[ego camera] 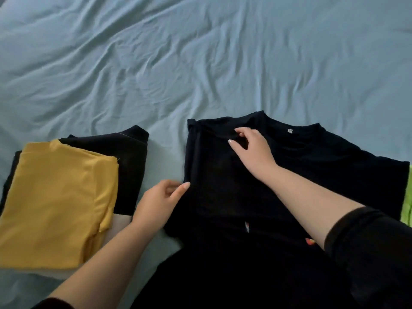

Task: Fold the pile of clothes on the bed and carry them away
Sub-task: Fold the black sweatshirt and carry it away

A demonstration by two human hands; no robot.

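A black T-shirt (312, 170) lies spread on the bed, collar at the far side, its left side folded inward. My left hand (160, 201) pinches the shirt's folded left edge between thumb and fingers. My right hand (252, 148) rests on the shirt just left of the collar, its fingers pinching the fabric of the folded part. To the left sits a stack of folded clothes: a yellow garment (55, 201) on top of a folded black garment (124, 161), with something white (118, 228) beneath.
The wrinkled light-blue bed sheet (200, 63) covers the whole bed beyond the clothes. A bright green cloth (407, 197) shows at the right edge under the black shirt. More black fabric (200, 282) lies at the near edge.
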